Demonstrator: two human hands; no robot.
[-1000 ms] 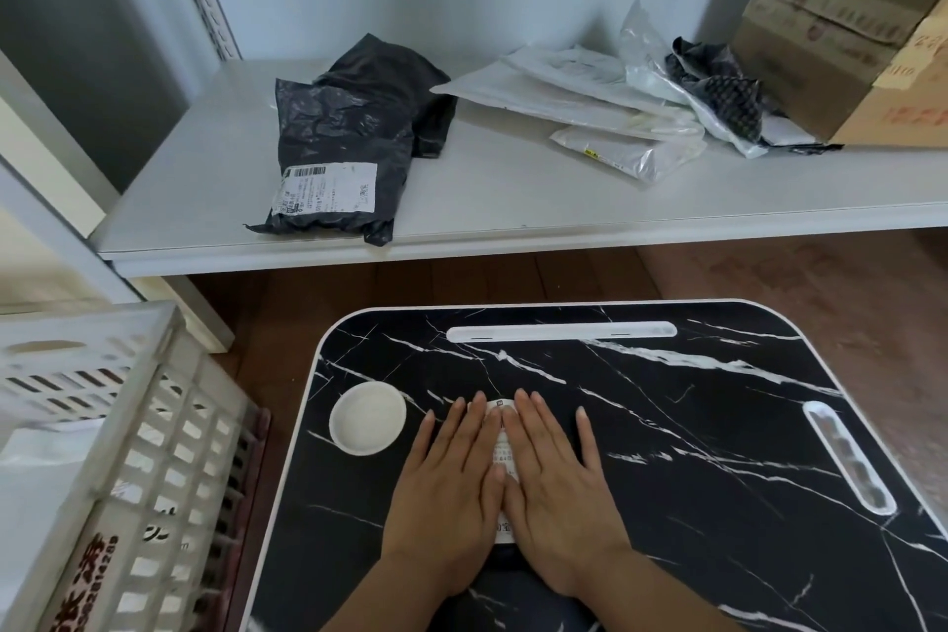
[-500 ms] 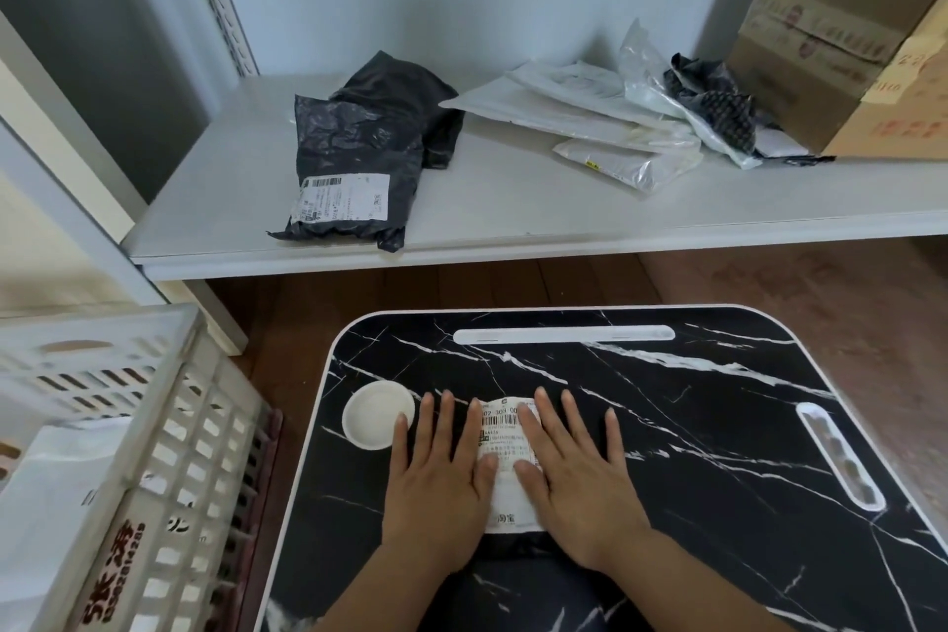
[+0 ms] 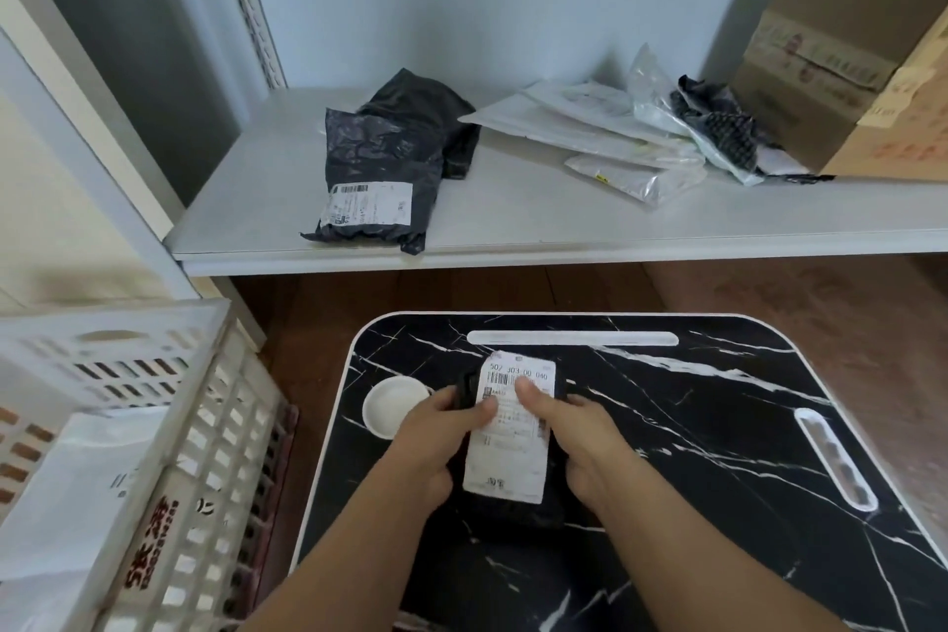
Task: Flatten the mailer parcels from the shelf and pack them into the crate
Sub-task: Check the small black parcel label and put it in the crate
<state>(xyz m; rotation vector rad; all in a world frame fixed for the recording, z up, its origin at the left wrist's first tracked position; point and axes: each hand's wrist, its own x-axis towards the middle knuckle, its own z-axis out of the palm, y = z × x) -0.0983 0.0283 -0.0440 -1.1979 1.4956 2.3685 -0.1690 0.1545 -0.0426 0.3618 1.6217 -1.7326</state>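
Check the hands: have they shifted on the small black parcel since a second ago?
Yes. Left hand and right hand no longer press flat; both grip the parcel sides, beside the white dish.

Two bare forearms enter from the bottom edge, no sleeves in view. Left hand (image 3: 428,441) and right hand (image 3: 582,441): no gloves, rings, watch or wristbands seen. Fingernails short and plain where they show. Upper arms out of view.

Looks like a small parcel storeroom or home packing corner: white metal shelf (image 3: 513,241) with poly mailers (image 3: 379,169), taped cardboard box (image 3: 841,67), slotted plastic crate (image 3: 154,426), wood floor (image 3: 328,293).
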